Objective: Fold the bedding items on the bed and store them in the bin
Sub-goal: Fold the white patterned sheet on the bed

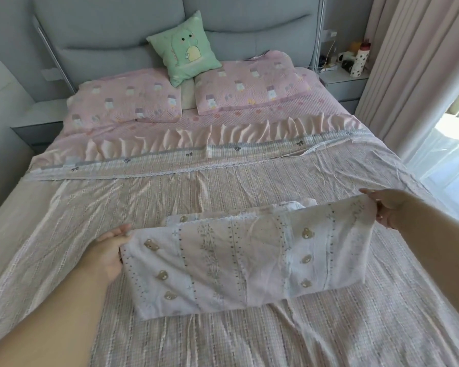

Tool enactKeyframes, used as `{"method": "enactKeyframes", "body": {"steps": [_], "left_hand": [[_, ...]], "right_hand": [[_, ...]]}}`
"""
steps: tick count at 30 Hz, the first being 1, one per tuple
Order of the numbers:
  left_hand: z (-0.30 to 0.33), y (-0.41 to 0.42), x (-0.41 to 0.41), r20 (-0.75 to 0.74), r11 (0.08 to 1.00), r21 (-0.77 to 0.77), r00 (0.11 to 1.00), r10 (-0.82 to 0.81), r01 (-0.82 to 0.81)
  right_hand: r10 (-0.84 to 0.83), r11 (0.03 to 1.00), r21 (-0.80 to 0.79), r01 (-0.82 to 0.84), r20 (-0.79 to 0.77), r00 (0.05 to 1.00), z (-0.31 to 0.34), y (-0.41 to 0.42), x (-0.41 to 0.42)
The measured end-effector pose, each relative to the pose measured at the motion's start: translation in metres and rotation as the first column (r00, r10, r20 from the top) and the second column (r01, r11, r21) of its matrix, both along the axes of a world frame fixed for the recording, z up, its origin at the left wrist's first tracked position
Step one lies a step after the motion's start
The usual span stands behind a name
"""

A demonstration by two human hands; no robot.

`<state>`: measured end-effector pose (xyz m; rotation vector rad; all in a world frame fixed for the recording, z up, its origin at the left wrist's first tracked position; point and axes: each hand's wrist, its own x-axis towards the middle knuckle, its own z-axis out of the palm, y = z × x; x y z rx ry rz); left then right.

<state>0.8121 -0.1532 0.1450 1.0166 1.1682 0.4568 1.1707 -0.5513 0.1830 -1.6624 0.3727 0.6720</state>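
A pale bear-print cloth (239, 260), partly folded, lies across the near middle of the bed (170, 197). My left hand (112, 250) grips its left edge, fingers hidden under the fabric. My right hand (384, 207) pinches the upper right corner and holds it lifted above the bed. The cloth's lower edge rests on the striped pink bedspread. No bin is in view.
Two pink pillows (122, 104) and a green cartoon cushion (183, 56) sit by the grey headboard. A bedside table (347, 75) with bottles stands at the far right, beside long curtains (419, 75) and a bright window.
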Motion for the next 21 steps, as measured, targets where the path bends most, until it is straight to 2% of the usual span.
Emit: {"method": "enactKeyframes", "body": {"steps": [3,7,12,14,15,16,19,21], "left_hand": [[-0.019,0.026,0.03,-0.034,1.0,0.003,0.999,0.026,-0.026],[-0.052,0.057,0.077,-0.105,1.0,0.025,0.994,0.007,-0.004],[-0.093,0.069,0.11,-0.154,0.996,0.024,0.985,-0.078,0.083],[-0.109,0.073,0.111,-0.173,0.995,0.01,0.98,-0.094,0.097],[-0.114,0.073,0.112,-0.198,0.995,0.016,0.975,-0.095,0.1],[-0.12,0.074,0.111,-0.237,0.994,0.034,0.967,-0.094,0.105],[-0.133,0.077,0.112,-0.368,0.98,0.163,0.929,-0.048,0.115],[-0.131,0.073,0.117,-0.398,0.958,0.279,0.916,0.052,0.067]], "right_hand": [[0.011,1.0,0.008,-0.011,-0.026,1.0,-0.024,0.03,0.037],[-0.031,0.993,-0.111,0.033,0.018,0.999,-0.073,0.069,0.096],[0.038,0.972,-0.234,-0.008,0.122,0.992,-0.126,0.102,0.128],[0.191,0.921,-0.369,-0.124,0.151,0.97,-0.141,0.109,0.117],[0.327,0.834,-0.511,-0.207,0.155,0.932,-0.151,0.109,0.112],[0.389,0.764,-0.593,-0.255,0.108,0.915,-0.163,0.108,0.106],[0.48,0.594,-0.703,-0.391,-0.08,0.874,-0.189,0.098,0.088],[0.478,0.571,-0.745,-0.345,-0.04,0.878,-0.199,0.092,0.091]]}}
